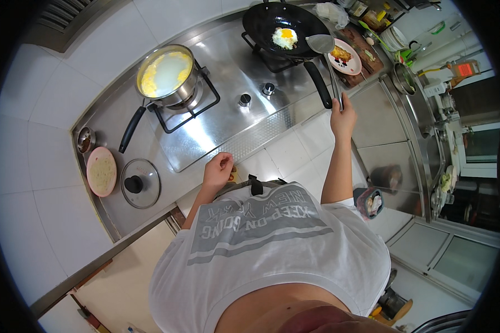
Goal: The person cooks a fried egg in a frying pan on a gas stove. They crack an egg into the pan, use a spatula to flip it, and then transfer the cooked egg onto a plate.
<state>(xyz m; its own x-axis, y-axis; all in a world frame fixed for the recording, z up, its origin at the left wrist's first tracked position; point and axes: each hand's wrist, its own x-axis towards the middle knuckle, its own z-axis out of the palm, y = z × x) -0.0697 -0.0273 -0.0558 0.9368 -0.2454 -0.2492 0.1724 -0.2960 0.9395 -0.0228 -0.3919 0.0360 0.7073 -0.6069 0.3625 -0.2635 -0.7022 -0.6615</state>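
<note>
My right hand (343, 120) grips the handle of a metal spatula (321, 43), whose blade is over the near right rim of a black wok (254, 18). A fried egg (285, 38) with an orange yolk lies in the wok. The wok's black handle (318, 85) points towards me, just left of the spatula. My left hand (218, 170) hangs before my waist at the counter's front edge, fingers curled, with nothing visible in it. On the left burner stands a steel saucepan (179, 98) holding pale liquid with a yellow layer (166, 74) around its edge.
A plate (354, 66) with fried food (341, 54) sits right of the wok on a wooden board (371, 62). A glass lid (150, 183), a pink-rimmed plate (102, 170) and a small metal bowl (86, 140) are at left. Two knobs (245, 100) lie between the burners; a bin (368, 203) stands below right.
</note>
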